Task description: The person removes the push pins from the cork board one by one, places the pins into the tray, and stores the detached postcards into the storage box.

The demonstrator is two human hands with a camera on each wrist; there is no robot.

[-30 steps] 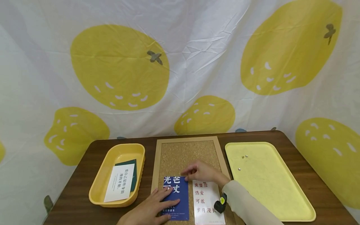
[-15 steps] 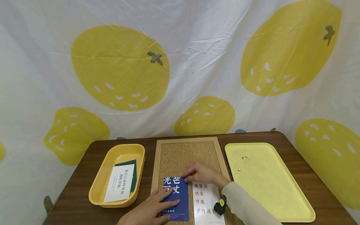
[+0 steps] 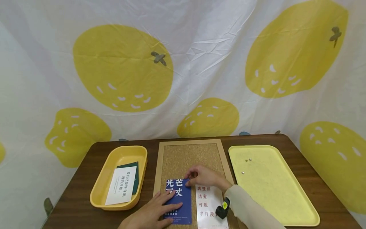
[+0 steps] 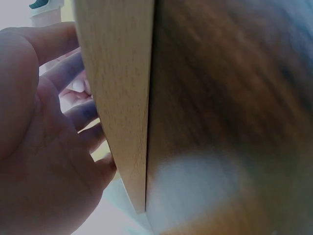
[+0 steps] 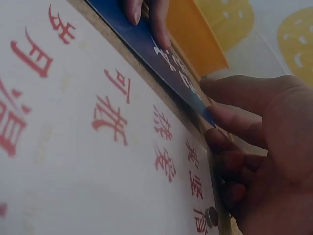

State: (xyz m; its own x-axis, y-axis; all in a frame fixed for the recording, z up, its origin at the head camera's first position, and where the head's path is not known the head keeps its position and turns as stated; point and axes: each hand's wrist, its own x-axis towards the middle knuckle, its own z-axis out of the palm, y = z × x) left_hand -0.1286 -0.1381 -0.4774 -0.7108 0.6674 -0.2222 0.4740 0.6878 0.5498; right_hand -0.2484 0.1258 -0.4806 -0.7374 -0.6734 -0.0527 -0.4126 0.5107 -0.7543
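A blue card [image 3: 184,206] with white characters lies on the framed cork board [image 3: 191,159]. My left hand [image 3: 155,211] rests on its left part with spread fingers. At the card's upper right corner my right hand [image 3: 204,176] has its thumb and index finger close together, the other fingers curled; what they pinch there is hidden. The left wrist view shows my left palm [image 4: 44,147] beside the board's wooden edge [image 4: 120,98]. To the right of the blue card lies a white card [image 3: 211,210] with red characters. A round metal pin head [image 5: 212,217] sits at its top.
On the left, a yellow-orange bin [image 3: 98,190] holds a white card [image 3: 121,186] and a dark green card [image 3: 136,181]. A pale yellow tray [image 3: 274,181] with a few small pins [image 3: 243,172] lies on the right of the brown table [image 3: 77,197].
My right thumb and index finger shift slightly at the blue card's corner. My left hand stays in place on the card.
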